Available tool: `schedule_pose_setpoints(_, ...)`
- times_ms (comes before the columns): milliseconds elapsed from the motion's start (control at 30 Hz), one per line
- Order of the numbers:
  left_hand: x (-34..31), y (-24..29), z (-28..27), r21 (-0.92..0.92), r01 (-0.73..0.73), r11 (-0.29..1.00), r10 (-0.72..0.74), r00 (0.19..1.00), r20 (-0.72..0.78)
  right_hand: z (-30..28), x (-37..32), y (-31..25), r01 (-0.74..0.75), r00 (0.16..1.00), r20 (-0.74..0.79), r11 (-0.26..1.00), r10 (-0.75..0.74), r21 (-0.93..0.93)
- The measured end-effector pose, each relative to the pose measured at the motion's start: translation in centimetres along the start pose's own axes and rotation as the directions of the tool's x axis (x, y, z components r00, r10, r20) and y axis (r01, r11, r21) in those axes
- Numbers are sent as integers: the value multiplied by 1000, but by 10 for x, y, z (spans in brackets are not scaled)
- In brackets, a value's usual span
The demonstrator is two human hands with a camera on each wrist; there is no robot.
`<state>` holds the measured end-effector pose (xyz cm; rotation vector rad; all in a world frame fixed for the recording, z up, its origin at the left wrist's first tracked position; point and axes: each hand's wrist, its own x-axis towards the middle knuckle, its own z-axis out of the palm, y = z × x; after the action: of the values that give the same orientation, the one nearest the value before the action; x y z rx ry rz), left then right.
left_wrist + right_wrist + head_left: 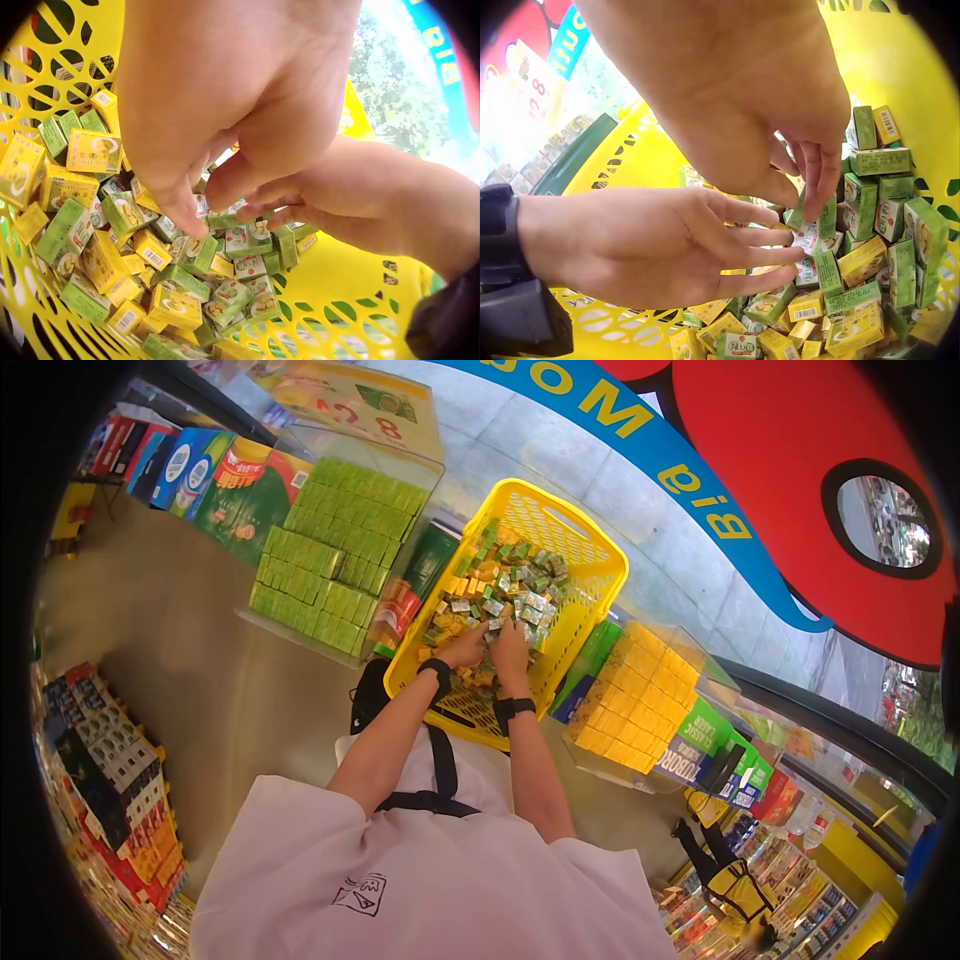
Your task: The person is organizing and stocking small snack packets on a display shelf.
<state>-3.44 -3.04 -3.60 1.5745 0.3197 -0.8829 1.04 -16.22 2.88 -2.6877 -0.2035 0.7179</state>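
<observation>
Many small green and yellow boxes lie jumbled in a yellow basket. Both hands reach in side by side, the left hand and the right hand. Seen in the right wrist view, the left hand has its fingers nearly straight, their tips on the boxes beside the right hand. The right hand pinches a small green box between thumb and fingers. From the left wrist, the left hand hangs over the pile, partly hiding the right hand's fingertips; the right hand comes in from the right.
A clear case of stacked green boxes stands left of the basket, and one of yellow boxes to its right. Beyond is a window with a red and blue sign. Shelves stand at the lower left; another person is lower right.
</observation>
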Motion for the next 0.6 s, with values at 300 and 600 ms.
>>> schedule_pose_setpoints(300,0,6,2,-316,-28,948,-16,990,-138,-18,-3,-5,-33,998,64,982,21,188)
schedule_pose_setpoints(600,-4,-7,1,-133,-159,978,107,937,-331,7,0,10,236,969,-157,894,-189,382)
